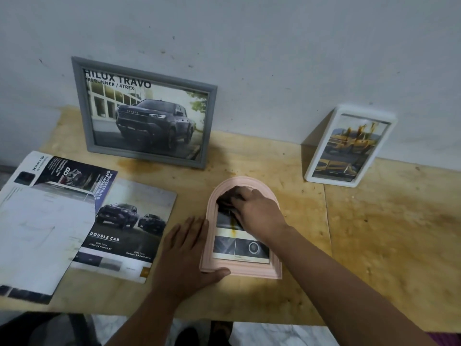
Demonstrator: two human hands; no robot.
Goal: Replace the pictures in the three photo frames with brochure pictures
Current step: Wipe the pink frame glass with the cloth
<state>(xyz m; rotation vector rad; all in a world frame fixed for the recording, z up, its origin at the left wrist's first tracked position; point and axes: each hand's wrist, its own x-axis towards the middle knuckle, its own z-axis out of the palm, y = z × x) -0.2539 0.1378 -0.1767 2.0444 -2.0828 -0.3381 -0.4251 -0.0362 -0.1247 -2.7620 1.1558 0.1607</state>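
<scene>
Pink frame [240, 268] flat | R fingers [235, 193] inside arch; L hand [185, 255] at edge

pink arched frame [249, 269] (lying flat), both hands touching

Both forearms look bare, with no sleeves, rings or watch visible.
</scene>
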